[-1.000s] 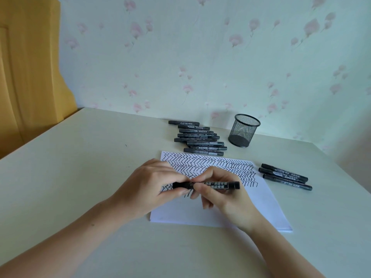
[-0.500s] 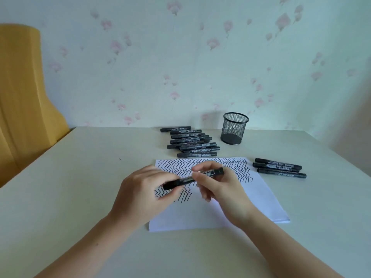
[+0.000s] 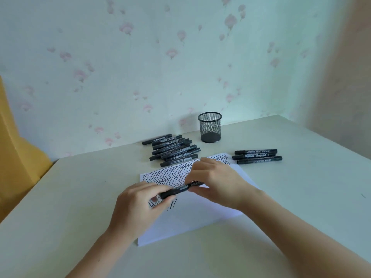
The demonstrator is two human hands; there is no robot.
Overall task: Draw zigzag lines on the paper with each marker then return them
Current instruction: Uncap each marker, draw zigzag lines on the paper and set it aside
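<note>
Both hands pinch one black marker (image 3: 181,189) just above the paper (image 3: 200,213) at mid-table (image 3: 80,197): the left hand (image 3: 138,205) holds its near end, the right hand (image 3: 216,181) its far end. Bare tabletop spreads toward the left and near edges.

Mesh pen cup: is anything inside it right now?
Through the mesh pen cup only its dark base shows, and no marker sticks out above the rim. The markers lie on the table outside it. Anything small lying flat on the bottom cannot be ruled out.
</note>
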